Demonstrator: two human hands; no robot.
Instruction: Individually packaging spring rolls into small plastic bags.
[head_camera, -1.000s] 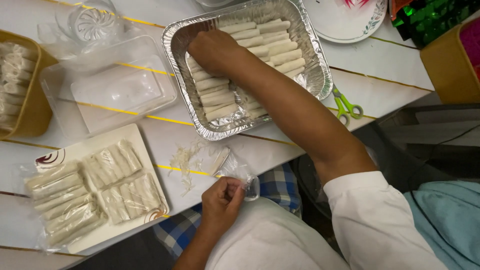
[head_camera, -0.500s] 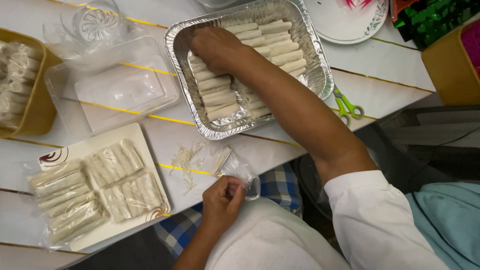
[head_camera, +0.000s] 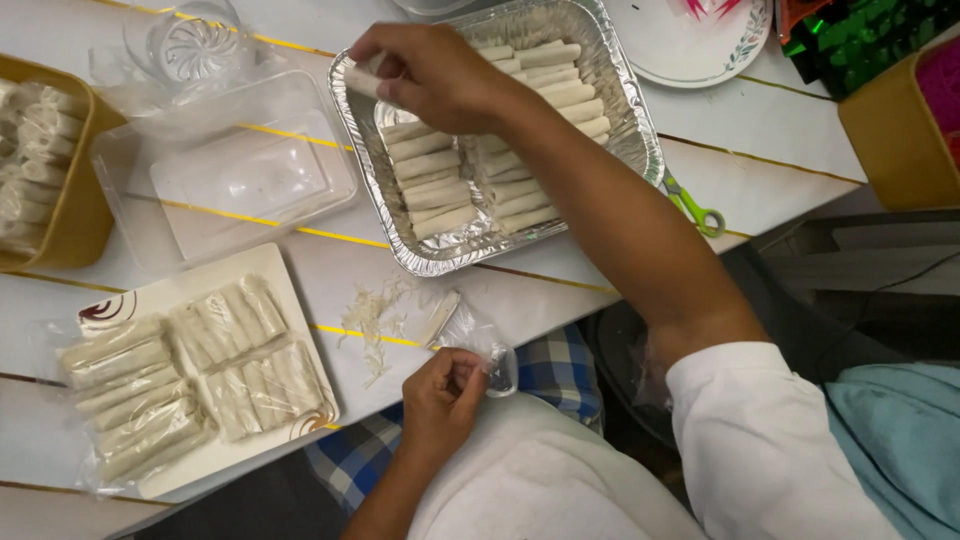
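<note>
My right hand (head_camera: 435, 75) reaches over a foil tray (head_camera: 640, 130) filled with rows of pale spring rolls (head_camera: 430, 185). Its fingers pinch one spring roll (head_camera: 362, 82) above the tray's far left corner. My left hand (head_camera: 440, 400) stays at the near table edge, above my lap, with its fingers closed on a crumpled clear plastic wrapper (head_camera: 478, 335). Pastry scraps (head_camera: 372, 320) lie on the table beside the wrapper.
A white plate (head_camera: 290, 290) with plastic-wrapped rolls sits near left. Behind it lie an empty clear plastic tray (head_camera: 245, 180) and a glass cup (head_camera: 190, 45). A brown box (head_camera: 75, 215) of rolls is at far left. Green scissors (head_camera: 695, 205), a patterned plate (head_camera: 700, 45) and a yellow box (head_camera: 890, 140) are at right.
My right hand has risen from the rolls in the tray's middle to its far left corner, now holding one roll. My left hand keeps hold of the wrapper in the same spot.
</note>
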